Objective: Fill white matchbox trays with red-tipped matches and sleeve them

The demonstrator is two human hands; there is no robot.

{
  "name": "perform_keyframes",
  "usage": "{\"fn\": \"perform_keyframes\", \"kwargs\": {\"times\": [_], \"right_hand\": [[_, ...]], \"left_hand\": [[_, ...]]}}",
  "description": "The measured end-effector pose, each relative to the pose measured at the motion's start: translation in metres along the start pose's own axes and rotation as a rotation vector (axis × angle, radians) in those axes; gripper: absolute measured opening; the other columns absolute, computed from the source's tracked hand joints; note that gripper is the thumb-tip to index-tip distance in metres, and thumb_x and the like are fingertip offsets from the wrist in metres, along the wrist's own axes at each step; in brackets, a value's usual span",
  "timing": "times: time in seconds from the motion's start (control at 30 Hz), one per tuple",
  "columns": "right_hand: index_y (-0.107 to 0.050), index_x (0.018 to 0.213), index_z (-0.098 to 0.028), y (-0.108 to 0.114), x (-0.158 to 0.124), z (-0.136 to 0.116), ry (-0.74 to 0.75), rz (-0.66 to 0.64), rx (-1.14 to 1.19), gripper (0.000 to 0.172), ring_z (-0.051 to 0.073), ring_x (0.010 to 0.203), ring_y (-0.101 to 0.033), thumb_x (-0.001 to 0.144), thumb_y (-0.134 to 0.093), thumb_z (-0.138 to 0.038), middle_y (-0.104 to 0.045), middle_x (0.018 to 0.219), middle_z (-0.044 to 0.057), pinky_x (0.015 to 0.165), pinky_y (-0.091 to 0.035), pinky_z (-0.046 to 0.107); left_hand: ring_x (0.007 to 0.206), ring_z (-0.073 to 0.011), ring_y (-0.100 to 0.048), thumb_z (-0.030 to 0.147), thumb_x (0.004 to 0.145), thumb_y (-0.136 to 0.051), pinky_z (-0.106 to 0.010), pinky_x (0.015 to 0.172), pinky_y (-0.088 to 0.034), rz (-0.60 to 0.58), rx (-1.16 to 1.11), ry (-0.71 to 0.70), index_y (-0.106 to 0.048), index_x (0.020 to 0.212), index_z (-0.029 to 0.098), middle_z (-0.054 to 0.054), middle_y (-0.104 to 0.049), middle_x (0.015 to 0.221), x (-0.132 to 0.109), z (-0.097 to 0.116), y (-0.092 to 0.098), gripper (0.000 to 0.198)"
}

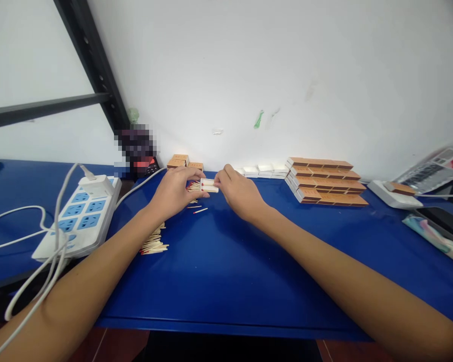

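Observation:
Between my two hands, above the table, is a small white matchbox tray (209,190) with red-tipped matches in it. My left hand (176,189) grips the tray at its left end, thumb and fingers on either side. At the other end, the closed fingertips of my right hand (238,195) touch the tray or the matches in it; what they pinch is hidden. Loose matches (193,186) lie behind my left fingers, and a single match (200,211) lies just in front. A larger pile of matches (154,242) sits beside my left forearm, which partly covers it.
Stacked brown matchboxes (326,182) stand right of centre by the wall, with white trays (266,171) beside them. More matchboxes (180,160) sit behind my left hand. A power strip (92,213) with cables is at left; a phone (443,223) lies at right on the blue table (226,281).

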State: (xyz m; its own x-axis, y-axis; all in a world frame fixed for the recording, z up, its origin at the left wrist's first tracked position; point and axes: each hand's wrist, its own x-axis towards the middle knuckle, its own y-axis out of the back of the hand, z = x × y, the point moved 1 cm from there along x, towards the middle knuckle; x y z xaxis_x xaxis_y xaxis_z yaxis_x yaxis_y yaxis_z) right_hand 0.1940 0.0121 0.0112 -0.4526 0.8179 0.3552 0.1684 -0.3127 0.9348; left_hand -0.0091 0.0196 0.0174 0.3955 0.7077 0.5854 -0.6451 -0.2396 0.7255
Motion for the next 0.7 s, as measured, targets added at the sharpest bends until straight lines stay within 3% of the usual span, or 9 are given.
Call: {"fn": "perform_keyframes", "kwargs": {"times": [0.2, 0.3, 0.43, 0.57, 0.7], "right_hand": [[-0.061, 0.118, -0.016, -0.001, -0.004, 0.002, 0.047, 0.102, 0.137, 0.023, 0.023, 0.096, -0.06, 0.113, -0.041, -0.027, -0.063, 0.119, 0.013, 0.072, -0.04, 0.032], [-0.061, 0.114, -0.018, -0.004, -0.008, 0.001, 0.101, 0.151, 0.281, 0.019, 0.021, 0.094, -0.061, 0.111, -0.046, -0.029, -0.063, 0.114, 0.01, 0.078, -0.043, 0.032], [-0.061, 0.113, -0.019, -0.011, -0.013, -0.001, 0.195, -0.011, 0.439, 0.012, 0.018, 0.092, -0.06, 0.104, -0.061, -0.027, -0.061, 0.113, 0.007, 0.082, -0.045, 0.03], [-0.063, 0.106, -0.017, -0.016, -0.014, -0.004, 0.167, -0.213, 0.441, 0.009, 0.017, 0.087, -0.058, 0.104, -0.061, -0.026, -0.062, 0.109, 0.006, 0.08, -0.044, 0.03], [-0.064, 0.102, -0.017, -0.018, -0.012, -0.013, 0.143, -0.257, 0.419, 0.012, 0.017, 0.085, -0.057, 0.107, -0.056, -0.024, -0.063, 0.106, 0.006, 0.077, -0.041, 0.029]], "left_hand": [[0.102, -0.0269, -0.078, 0.037, 0.075, -0.094, -0.039, 0.093, -0.061, 0.016, -0.073, 0.109, -0.074, 0.104, 0.024, -0.003, -0.081, 0.108, 0.0, -0.001, 0.004, 0.038], [0.103, -0.027, -0.078, 0.032, 0.076, -0.093, -0.039, 0.093, -0.062, 0.089, -0.09, 0.155, -0.074, 0.105, 0.023, -0.004, -0.081, 0.11, 0.001, -0.004, 0.01, 0.036], [0.104, -0.0281, -0.078, 0.026, 0.076, -0.093, -0.04, 0.092, -0.062, 0.189, -0.045, 0.229, -0.073, 0.106, 0.022, -0.005, -0.082, 0.108, 0.002, -0.007, 0.019, 0.035], [0.103, -0.0278, -0.078, 0.026, 0.077, -0.093, -0.041, 0.09, -0.062, 0.211, -0.014, 0.246, -0.073, 0.108, 0.022, -0.006, -0.083, 0.108, 0.002, -0.009, 0.02, 0.037], [0.101, -0.0277, -0.078, 0.025, 0.077, -0.093, -0.043, 0.092, -0.061, 0.187, 0.021, 0.225, -0.073, 0.107, 0.023, -0.006, -0.082, 0.11, 0.002, -0.009, 0.018, 0.036]]}}
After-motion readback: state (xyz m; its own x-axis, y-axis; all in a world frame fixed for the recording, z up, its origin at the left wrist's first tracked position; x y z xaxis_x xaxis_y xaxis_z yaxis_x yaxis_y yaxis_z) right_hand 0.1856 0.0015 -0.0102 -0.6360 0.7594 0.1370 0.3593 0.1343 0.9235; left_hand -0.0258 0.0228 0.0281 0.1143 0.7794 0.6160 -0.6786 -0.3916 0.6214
